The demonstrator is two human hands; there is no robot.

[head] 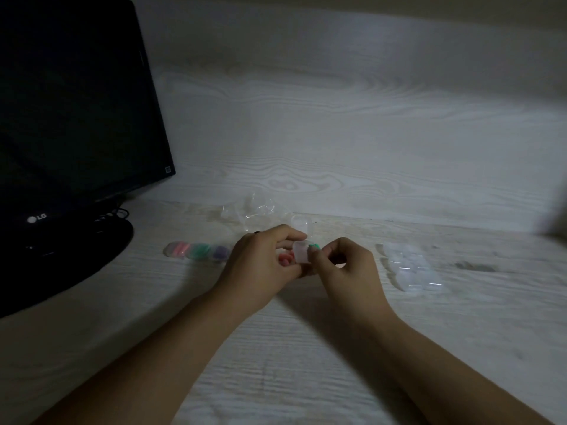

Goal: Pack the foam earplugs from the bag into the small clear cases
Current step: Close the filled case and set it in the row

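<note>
Clear case (300, 253) pinched between both hands' curled fingers (316, 256).

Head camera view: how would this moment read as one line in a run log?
left hand: holds clear case, pink earplugs | right hand: pinches green earplug at case | filled cases: left | empty cases: right

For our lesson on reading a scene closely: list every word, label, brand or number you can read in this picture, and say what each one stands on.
"LG" with a round logo: on the lower bezel of the black flat-screen monitor.
Small square sticker at the monitor's lower right corner: too small to read.
Nothing else bears readable text.
</note>
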